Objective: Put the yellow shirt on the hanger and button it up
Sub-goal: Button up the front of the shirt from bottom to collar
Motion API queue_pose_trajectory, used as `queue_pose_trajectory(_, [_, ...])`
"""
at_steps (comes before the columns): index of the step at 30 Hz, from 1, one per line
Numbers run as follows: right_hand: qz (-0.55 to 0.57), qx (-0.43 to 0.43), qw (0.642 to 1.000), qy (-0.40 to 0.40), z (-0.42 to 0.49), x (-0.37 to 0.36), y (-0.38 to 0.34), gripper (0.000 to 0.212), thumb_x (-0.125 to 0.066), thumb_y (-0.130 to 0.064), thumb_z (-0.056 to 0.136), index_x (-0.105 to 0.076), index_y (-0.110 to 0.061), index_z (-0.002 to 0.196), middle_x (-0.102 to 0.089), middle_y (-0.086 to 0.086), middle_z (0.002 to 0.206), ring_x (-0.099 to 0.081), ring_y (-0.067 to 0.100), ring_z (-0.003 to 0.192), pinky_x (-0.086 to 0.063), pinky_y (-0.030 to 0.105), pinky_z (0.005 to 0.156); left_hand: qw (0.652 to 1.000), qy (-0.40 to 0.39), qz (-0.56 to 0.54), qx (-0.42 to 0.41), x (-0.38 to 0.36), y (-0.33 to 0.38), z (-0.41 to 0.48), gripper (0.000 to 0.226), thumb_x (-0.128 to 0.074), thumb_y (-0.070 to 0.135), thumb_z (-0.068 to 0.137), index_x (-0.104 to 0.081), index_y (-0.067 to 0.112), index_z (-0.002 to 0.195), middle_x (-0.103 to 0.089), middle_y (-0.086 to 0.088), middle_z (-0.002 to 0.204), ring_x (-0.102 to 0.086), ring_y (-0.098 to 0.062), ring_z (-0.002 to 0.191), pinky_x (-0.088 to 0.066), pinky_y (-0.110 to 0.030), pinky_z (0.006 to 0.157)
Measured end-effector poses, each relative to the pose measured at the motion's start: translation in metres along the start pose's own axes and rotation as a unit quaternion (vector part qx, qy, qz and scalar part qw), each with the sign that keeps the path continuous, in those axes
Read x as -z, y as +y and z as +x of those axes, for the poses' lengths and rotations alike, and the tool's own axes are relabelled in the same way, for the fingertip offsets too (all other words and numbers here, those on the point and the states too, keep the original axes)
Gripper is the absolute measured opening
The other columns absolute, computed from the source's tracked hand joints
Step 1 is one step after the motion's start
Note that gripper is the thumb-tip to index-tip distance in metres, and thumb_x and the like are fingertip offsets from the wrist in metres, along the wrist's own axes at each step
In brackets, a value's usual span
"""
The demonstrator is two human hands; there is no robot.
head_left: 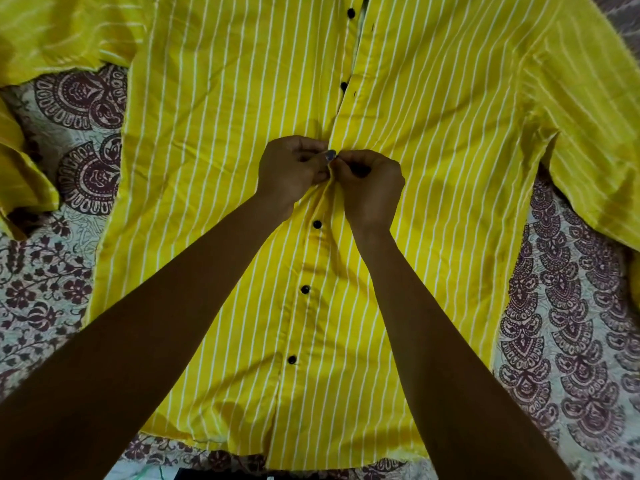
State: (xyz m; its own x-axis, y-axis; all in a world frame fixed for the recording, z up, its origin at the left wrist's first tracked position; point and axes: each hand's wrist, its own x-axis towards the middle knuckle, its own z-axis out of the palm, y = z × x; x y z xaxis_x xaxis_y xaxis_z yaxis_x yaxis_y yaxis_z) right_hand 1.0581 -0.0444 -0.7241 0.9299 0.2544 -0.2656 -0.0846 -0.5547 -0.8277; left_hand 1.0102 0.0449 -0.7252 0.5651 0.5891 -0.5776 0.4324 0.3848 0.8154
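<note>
Left hand (292, 171) and right hand (370, 187) meet mid-placket, both pinching shirt (221, 140) edges at one button (button itself hidden). Shirt lies flat on patterned bedspread (52, 271), button line running away from person; open buttons (344, 86) just beyond hands. Hanger not visible.

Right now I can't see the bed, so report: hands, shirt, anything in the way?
Left hand and right hand both pinching the shirt front at mid-placket. Three buttons closed below; upper ones open. Hanger not visible. Nothing in the way.
</note>
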Motion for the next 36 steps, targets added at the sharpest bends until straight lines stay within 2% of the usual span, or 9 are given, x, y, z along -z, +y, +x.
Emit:
queue_pose_trajectory(4, [-0.056,0.04,0.997,-0.028,0.001,0.001,0.003,0.009,-0.071,-0.012,0.077,-0.073,-0.01,0.085,-0.073,0.005,0.084,-0.068,0.014,0.077,-0.05,0.023,0.072,1.0,0.014,0.009,0.001,0.002,-0.001,0.005,0.029,-0.072,0.006,0.078,-0.044,0.014,0.077,-0.054,-0.005,0.066,-0.058,-0.006,0.047,-0.052,-0.021,0.051])
queue_pose_trajectory(9, [-0.046,0.04,0.998,-0.025,0.002,0.002,-0.001,0.005,-0.071,-0.012,0.077,-0.074,-0.01,0.081,-0.072,0.003,0.079,-0.063,0.009,0.07,-0.043,0.012,0.064,0.997,0.042,0.06,-0.033,-0.001,-0.007,0.019,0.041,-0.066,-0.001,0.077,-0.032,0.021,0.069,-0.046,-0.004,0.058,-0.046,-0.017,0.05,-0.04,-0.033,0.056])
queue_pose_trajectory(14, [0.092,-0.129,0.986,-0.058,0.016,-0.001,0.001,0.026,-0.065,-0.002,0.076,-0.07,-0.02,0.057,-0.065,0.003,0.057,-0.064,0.023,0.063,-0.05,0.034,0.065,0.971,0.079,0.145,-0.175,-0.006,-0.019,0.013,0.041,-0.067,0.01,0.077,-0.03,0.025,0.068,-0.053,0.002,0.061,-0.055,-0.01,0.06,-0.04,-0.021,0.061])
queue_pose_trajectory(19, [0.16,-0.238,0.948,-0.138,0.027,0.005,-0.003,0.02,-0.065,-0.005,0.078,-0.061,-0.007,0.059,-0.054,0.003,0.045,-0.05,0.014,0.041,-0.038,0.021,0.042,0.929,0.069,0.215,-0.293,-0.007,-0.023,0.002,0.015,-0.059,0.008,0.083,-0.047,0.011,0.091,-0.061,-0.009,0.077,-0.061,-0.023,0.073,-0.047,-0.038,0.066])
queue_pose_trajectory(21, [0.066,-0.145,0.983,-0.096,0.033,0.008,-0.003,0.01,-0.063,-0.015,0.069,-0.067,-0.008,0.063,-0.063,0.009,0.057,-0.06,0.024,0.055,-0.044,0.031,0.054,0.851,0.103,0.377,-0.35,0.0,-0.03,0.003,0.022,-0.056,0.016,0.085,-0.051,0.024,0.106,-0.064,-0.003,0.101,-0.057,-0.024,0.094,-0.04,-0.034,0.079])
queue_pose_trajectory(23, [-0.075,-0.002,0.997,0.0,0.042,0.016,0.008,0.023,-0.055,-0.019,0.074,-0.071,-0.009,0.087,-0.071,0.014,0.088,-0.065,0.031,0.086,-0.045,0.034,0.076,0.773,0.106,0.521,-0.347,0.014,-0.04,0.006,0.036,-0.045,0.037,0.092,-0.047,0.032,0.127,-0.049,-0.002,0.137,-0.042,-0.028,0.127,-0.024,-0.04,0.101])
queue_pose_trajectory(26, [-0.302,0.141,0.941,0.05,0.052,0.04,0.035,0.052,-0.037,-0.041,0.087,-0.053,-0.015,0.13,-0.049,0.015,0.137,-0.042,0.034,0.129,-0.03,0.037,0.105,0.725,0.06,0.618,-0.299,0.039,-0.046,0.014,0.055,-0.023,0.053,0.094,-0.019,0.034,0.145,-0.013,-0.002,0.157,-0.009,-0.029,0.144,-0.003,-0.061,0.11])
queue_pose_trajectory(30, [-0.449,0.135,0.883,-0.039,0.055,0.07,0.071,0.072,-0.017,-0.066,0.087,-0.014,-0.029,0.149,-0.005,0.006,0.159,-0.002,0.03,0.146,-0.002,0.053,0.115,0.746,0.154,0.613,-0.211,0.078,-0.04,0.024,0.059,-0.019,0.055,0.095,-0.009,0.03,0.147,-0.005,-0.005,0.158,-0.002,-0.029,0.145,0.002,-0.065,0.107])
queue_pose_trajectory(36, [-0.458,0.119,0.88,-0.039,0.061,0.082,0.072,0.078,-0.012,-0.071,0.082,-0.009,-0.03,0.149,0.0,0.002,0.159,0.005,0.035,0.145,0.002,0.061,0.112,0.785,0.289,0.544,-0.067,0.142,-0.027,0.043,0.063,-0.02,0.053,0.095,-0.006,0.023,0.148,-0.004,-0.008,0.157,0.0,-0.033,0.144,0.0,-0.066,0.109])
